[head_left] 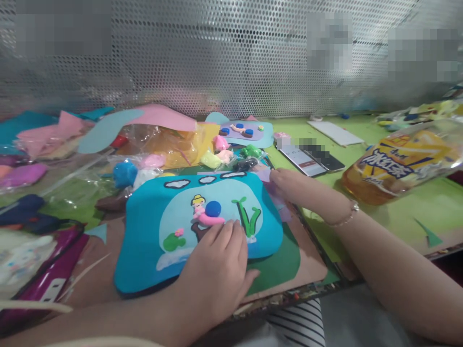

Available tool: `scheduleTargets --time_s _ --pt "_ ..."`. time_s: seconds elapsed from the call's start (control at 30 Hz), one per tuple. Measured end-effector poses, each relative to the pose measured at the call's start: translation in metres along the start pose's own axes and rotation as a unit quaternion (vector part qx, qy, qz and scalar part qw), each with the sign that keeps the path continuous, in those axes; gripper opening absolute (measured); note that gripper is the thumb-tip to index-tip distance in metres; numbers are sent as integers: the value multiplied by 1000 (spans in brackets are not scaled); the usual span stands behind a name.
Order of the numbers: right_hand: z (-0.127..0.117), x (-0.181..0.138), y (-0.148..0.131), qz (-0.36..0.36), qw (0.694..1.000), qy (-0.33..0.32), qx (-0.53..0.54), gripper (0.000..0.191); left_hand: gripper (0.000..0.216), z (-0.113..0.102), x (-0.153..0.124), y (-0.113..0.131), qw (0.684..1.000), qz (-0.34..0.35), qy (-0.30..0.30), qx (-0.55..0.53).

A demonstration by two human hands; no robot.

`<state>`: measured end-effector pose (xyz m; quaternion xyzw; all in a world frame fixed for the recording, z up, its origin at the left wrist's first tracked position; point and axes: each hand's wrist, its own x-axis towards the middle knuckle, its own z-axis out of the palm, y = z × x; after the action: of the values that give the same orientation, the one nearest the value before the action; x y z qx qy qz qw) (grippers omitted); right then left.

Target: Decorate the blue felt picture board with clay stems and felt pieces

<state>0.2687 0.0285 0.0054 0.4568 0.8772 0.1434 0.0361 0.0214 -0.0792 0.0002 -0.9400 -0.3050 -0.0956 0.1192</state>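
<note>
A blue foam board [141, 231] lies before me with a clay picture on its pale-blue middle. The picture has a yellow-haired figure [198, 206] with a pink body, a blue ball [213, 208], green weeds [247, 219] and a green leaf with a pink flower. Resting on the board's lower middle is my left hand [220, 265], its fingers stretched out over the brown clay. My right hand [289, 185] is beyond the board's right edge, by lilac paper [278, 197] and black clay [246, 165]. Its fingers are curled, and what they hold is hidden.
Bagged clay lumps [125, 173] and coloured foam sheets [155, 117] cover the left and back. A second clay picture [249, 135] lies behind. Two phones [302, 160] lie at right, near a tilted drink bottle [401, 164]. A perforated metal panel [217, 58] closes the back.
</note>
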Motion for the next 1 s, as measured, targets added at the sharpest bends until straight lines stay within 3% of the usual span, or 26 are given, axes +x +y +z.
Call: scheduleTargets --time_s 0.2,0.33,0.43,0.53,0.63,0.7,0.87,1.0 --pt "-8 -5 3 71 997 -36 11 19 58 4 -7 6 996 54 -3 -65" --pt "-32 -11 9 149 988 -9 43 20 64 6 -8 7 995 46 -37 -85" --pt "-52 -12 1 118 982 42 143 17 62 0 -8 9 997 36 -31 -64" --pt "-63 -3 -18 28 965 58 253 20 53 -13 -7 14 999 30 -25 -29" --pt "-59 14 -33 -92 942 49 320 22 34 -23 -5 16 998 14 -44 -38" --pt "-48 26 -38 -112 928 67 348 21 32 -23 -3 14 998 -9 -47 -45" --pt "-22 38 -41 -19 901 169 399 13 68 -4 -4 6 994 -74 -66 -54" --pt "-22 28 -37 29 890 179 419 12 70 1 -8 5 989 -45 -101 -98"
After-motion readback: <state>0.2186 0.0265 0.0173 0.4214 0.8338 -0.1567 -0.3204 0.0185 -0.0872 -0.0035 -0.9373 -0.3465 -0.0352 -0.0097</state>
